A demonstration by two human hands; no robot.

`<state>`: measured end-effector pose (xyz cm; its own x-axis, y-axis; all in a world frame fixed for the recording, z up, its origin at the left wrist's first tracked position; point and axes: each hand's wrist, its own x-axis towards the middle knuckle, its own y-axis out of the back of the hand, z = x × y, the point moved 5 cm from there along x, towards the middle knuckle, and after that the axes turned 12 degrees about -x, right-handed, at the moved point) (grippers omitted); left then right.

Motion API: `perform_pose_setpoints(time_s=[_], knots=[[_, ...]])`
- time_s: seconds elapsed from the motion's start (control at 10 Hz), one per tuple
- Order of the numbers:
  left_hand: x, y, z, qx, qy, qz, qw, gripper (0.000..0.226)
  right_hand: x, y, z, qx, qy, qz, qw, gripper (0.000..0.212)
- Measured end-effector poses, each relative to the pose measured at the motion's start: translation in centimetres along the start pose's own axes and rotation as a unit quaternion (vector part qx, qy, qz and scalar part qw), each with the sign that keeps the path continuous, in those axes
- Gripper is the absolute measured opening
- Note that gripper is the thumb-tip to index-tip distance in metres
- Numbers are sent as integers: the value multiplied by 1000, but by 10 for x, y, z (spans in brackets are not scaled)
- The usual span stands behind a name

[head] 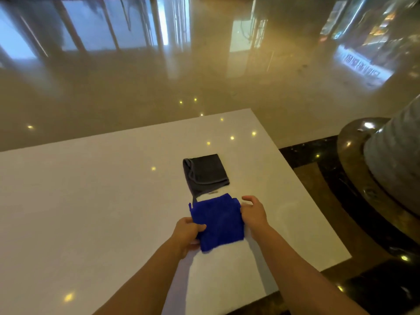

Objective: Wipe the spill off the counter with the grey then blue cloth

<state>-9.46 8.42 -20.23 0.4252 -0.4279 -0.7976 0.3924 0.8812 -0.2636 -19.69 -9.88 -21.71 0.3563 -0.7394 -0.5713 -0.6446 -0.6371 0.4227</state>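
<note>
A folded blue cloth (217, 221) lies on the white counter (91, 201), near its right side. My left hand (188, 233) grips the cloth's left edge, thumb on top. My right hand (253, 211) pinches its right edge, with the other fingers spread. Just beyond the blue cloth, a folded dark grey cloth (205, 172) rests flat on the counter, with neither hand touching it. No spill is visible on the glossy surface.
The counter's right edge (306, 189) runs diagonally close to my right arm. Beyond it is a polished floor and a large round column base (375, 167). Ceiling lights reflect as bright dots on the counter and floor.
</note>
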Motion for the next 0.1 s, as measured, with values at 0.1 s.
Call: perform_pose_setpoints(time_s=[0.1], knots=[[-16,11,22,220,-26,87,971,17,-2,24,-17,-50,33,19,998,34]])
